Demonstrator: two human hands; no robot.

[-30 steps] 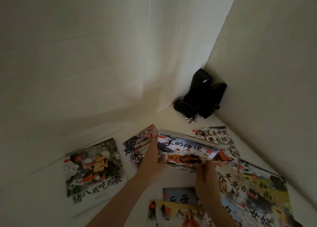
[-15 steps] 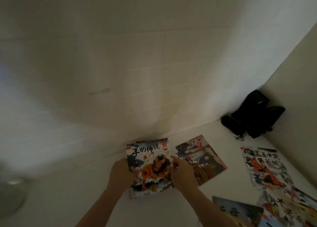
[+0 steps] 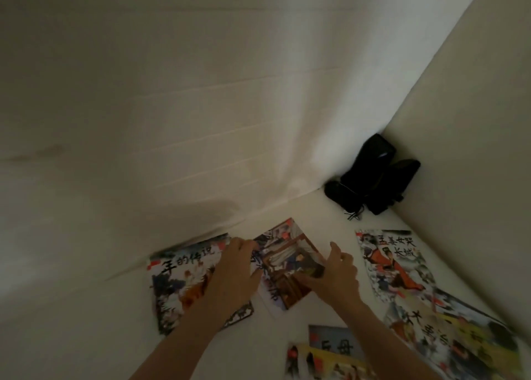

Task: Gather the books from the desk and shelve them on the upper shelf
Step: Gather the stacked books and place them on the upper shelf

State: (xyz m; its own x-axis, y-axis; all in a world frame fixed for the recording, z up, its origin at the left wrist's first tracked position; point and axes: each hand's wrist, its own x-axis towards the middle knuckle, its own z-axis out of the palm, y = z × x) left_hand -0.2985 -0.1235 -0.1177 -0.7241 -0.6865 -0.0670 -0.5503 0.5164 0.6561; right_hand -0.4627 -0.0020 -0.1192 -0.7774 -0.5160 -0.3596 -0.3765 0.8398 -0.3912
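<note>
Several thin picture books lie on the white desk. One with an orange beast on its cover lies flat at the left, on top of another book whose dark edge sticks out below it. A dark-covered picture book lies to its right. My left hand rests spread over the beast book, fingertips at the dark book's left edge. My right hand pinches the dark book's right edge, thumb on the cover. A book with a figure in orange lies further right.
More books overlap at the lower right and along the bottom edge. A black bundle with cords sits in the far right corner. White walls close the desk at the back and on the right.
Both hands carried the beast book leftwards and laid it flat on another book. They have let go of it and moved right onto the dark-covered book.
</note>
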